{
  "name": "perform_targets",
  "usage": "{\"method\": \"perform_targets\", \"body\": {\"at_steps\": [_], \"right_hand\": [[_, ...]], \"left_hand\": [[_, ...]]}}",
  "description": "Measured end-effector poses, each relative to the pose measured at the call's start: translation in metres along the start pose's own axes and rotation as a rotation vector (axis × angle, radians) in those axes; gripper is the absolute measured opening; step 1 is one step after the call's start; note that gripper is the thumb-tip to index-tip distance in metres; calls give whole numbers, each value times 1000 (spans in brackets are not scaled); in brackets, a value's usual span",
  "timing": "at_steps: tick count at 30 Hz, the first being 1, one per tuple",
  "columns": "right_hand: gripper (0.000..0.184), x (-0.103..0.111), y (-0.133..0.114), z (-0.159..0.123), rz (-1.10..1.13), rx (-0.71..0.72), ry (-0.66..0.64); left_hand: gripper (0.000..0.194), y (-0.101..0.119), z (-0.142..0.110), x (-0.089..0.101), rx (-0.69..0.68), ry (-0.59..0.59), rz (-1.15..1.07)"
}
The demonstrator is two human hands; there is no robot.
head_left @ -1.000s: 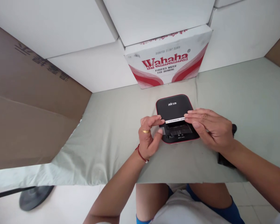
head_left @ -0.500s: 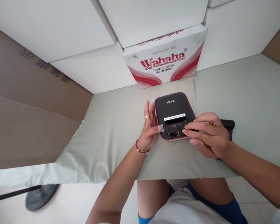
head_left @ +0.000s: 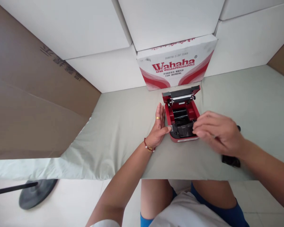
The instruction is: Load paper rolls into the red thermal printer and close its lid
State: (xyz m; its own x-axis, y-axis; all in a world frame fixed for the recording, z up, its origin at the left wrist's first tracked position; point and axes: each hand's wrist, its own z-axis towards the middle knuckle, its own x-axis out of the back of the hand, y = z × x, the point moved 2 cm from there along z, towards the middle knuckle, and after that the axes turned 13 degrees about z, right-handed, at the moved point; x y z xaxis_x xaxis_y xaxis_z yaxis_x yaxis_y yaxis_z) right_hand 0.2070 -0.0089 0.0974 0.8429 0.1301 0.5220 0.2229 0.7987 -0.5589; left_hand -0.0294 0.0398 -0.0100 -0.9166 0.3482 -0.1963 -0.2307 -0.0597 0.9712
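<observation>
A small red and black label printer sits on the cloth with its lid raised, showing a roller under the lid and a dark, shiny inside. My left hand holds the printer's left side, fingers stretched along the wall and thumb on a grey latch. At the right front corner my right hand is closed, fingertips pinched at the end of a dark shiny piece across the printer's front. Whatever lies between those fingertips is hidden. Beside the right wrist lies a black object, partly covered by the arm.
A pale green cloth covers the table. Behind the printer stands a red and white water carton, with white boxes stacked around it. A large brown carton stands at left. A black round stand base is on the floor.
The printer's lid has swung up and back, exposing the inside. My right hand has lifted slightly and stays at the right front. My left thumb remains on the latch. The view has shifted a little.
</observation>
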Motion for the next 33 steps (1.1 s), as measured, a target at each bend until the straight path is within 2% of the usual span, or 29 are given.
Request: {"method": "perform_targets", "body": {"at_steps": [2,5,8,11,14,18,22,24,27,30,33], "right_hand": [[31,9,4,23,-5,-274,-66],[33,6,17,58,-258,-580,-293],[32,-14,32,86,-578,-716,-572],[33,-35,42,98,-692,-806,-684],[34,-46,45,100,-705,-812,-687],[36,-46,46,97,-723,-813,-672],[28,-44,45,96,-727,-817,-691],[24,-44,44,97,-721,-810,-697],[27,-42,43,96,-714,-797,-672],[34,-39,40,91,-699,-804,-615],[35,-31,28,85,-625,-802,-502]], "left_hand": [[109,0,1,2,-16,31,-32],[82,5,5,7,18,146,-156],[53,14,9,15,104,244,-310],[46,22,12,22,140,270,-434],[53,25,14,24,159,234,-497],[54,24,15,25,187,233,-507],[22,23,15,29,170,292,-449],[42,23,15,29,167,276,-389],[69,23,15,30,199,236,-327],[76,23,14,31,225,215,-321],[77,24,13,31,256,194,-322]]}}
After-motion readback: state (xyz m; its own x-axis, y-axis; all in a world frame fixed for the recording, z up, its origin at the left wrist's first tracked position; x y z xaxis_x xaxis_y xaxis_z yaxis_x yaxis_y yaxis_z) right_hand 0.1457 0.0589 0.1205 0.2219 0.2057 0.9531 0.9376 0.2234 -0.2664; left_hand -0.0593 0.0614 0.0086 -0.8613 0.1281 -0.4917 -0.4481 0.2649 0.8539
